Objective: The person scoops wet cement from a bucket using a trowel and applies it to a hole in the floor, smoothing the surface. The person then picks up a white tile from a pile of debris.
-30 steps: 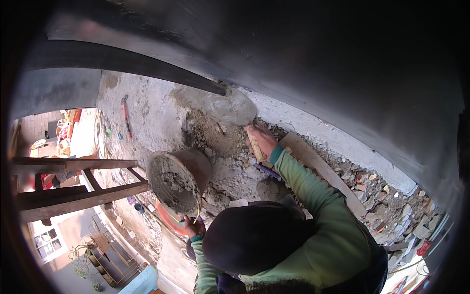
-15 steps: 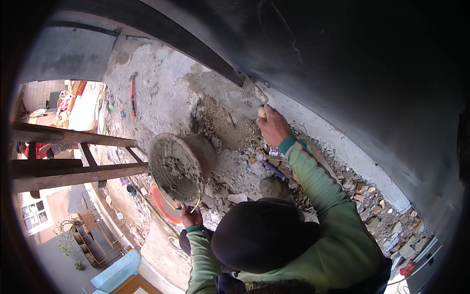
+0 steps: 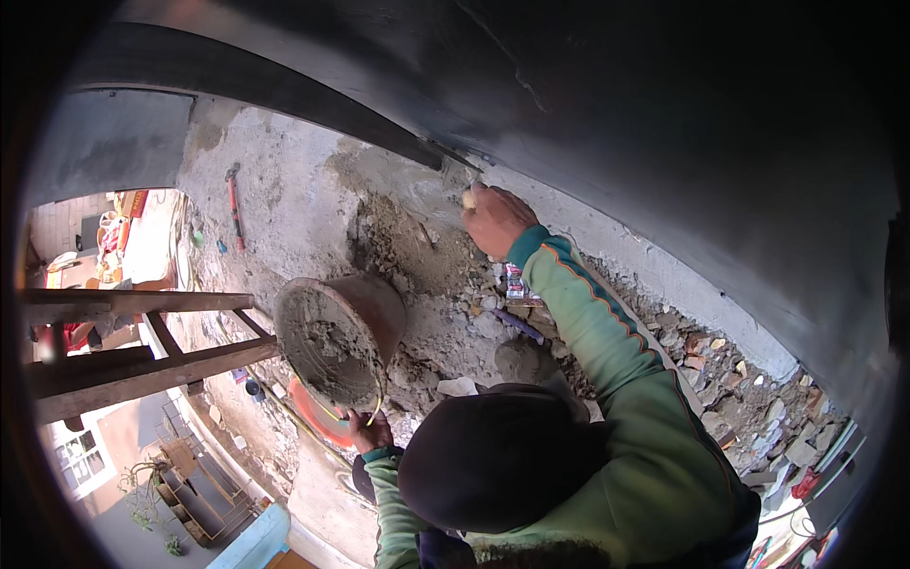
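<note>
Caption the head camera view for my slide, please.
Right hand gripping a pale-handled tool, left hand holding the yellow handle of a bucket of grey mortar.

From here I see a hammer (image 3: 235,207) with a red handle lying on the pale, bumpy concrete (image 3: 284,194). A brown wooden ladder (image 3: 171,375) pokes in from the left. Past it are a white window (image 3: 81,462) and a leafy green plant (image 3: 173,545). Over to the right, lots of broken stones (image 3: 749,384) lie in a messy heap.
</note>
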`<action>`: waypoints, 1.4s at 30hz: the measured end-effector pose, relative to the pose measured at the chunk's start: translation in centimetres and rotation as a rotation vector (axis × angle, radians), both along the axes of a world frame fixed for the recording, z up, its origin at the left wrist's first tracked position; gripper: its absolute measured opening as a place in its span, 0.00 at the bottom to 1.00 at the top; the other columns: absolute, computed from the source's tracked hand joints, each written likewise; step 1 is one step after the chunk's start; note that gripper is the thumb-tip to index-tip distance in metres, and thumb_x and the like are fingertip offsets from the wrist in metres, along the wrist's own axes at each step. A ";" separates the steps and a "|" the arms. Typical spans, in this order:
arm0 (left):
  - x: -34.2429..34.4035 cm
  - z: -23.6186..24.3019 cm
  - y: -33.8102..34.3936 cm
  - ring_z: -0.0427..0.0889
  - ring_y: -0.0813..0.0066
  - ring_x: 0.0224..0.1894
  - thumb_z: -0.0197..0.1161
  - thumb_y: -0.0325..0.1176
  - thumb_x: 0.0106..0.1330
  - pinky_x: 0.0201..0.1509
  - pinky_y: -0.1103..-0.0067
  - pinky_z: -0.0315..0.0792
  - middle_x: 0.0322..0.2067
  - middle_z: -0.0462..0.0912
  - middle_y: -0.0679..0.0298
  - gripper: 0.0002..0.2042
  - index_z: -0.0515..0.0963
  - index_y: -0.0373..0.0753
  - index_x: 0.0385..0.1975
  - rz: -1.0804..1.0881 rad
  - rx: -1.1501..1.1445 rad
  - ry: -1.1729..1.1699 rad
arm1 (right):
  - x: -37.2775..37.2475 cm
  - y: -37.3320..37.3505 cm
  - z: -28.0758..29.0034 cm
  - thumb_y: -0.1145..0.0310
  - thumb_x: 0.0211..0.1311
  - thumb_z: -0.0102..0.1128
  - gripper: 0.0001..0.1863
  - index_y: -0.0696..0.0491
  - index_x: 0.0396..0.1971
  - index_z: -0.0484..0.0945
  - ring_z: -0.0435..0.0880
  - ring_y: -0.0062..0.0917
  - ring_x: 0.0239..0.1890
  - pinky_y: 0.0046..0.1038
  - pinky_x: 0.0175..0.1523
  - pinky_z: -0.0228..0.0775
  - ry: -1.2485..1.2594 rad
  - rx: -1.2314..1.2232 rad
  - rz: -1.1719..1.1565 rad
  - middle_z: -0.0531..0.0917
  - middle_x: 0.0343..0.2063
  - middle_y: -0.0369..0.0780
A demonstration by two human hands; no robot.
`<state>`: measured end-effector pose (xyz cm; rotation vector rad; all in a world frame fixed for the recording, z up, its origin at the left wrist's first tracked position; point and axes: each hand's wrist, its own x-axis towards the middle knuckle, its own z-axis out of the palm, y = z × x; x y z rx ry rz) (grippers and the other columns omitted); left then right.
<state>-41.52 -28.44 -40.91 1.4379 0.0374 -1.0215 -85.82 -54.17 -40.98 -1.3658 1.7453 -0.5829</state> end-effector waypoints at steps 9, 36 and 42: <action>3.6 -2.3 1.4 0.82 0.72 0.30 0.63 0.39 0.68 0.40 0.68 0.80 0.25 0.83 0.66 0.09 0.79 0.41 0.30 -0.076 0.027 0.048 | -1.2 -0.9 2.8 0.65 0.60 0.50 0.19 0.66 0.43 0.78 0.85 0.50 0.37 0.43 0.47 0.77 0.047 0.124 0.199 0.85 0.29 0.53; 4.1 -2.3 1.7 0.82 0.71 0.32 0.62 0.36 0.69 0.42 0.68 0.80 0.28 0.84 0.64 0.07 0.80 0.41 0.39 -0.076 -0.104 0.079 | -0.6 -0.5 2.5 0.60 0.63 0.52 0.19 0.58 0.45 0.78 0.83 0.46 0.48 0.44 0.56 0.73 0.120 0.147 0.093 0.84 0.40 0.51; 3.2 -1.2 1.3 0.81 0.71 0.29 0.61 0.37 0.70 0.40 0.69 0.79 0.23 0.81 0.65 0.07 0.79 0.41 0.34 -0.020 -0.088 0.044 | 0.1 -0.3 2.7 0.59 0.64 0.51 0.20 0.59 0.47 0.77 0.81 0.46 0.50 0.44 0.57 0.71 0.101 0.140 0.070 0.83 0.43 0.52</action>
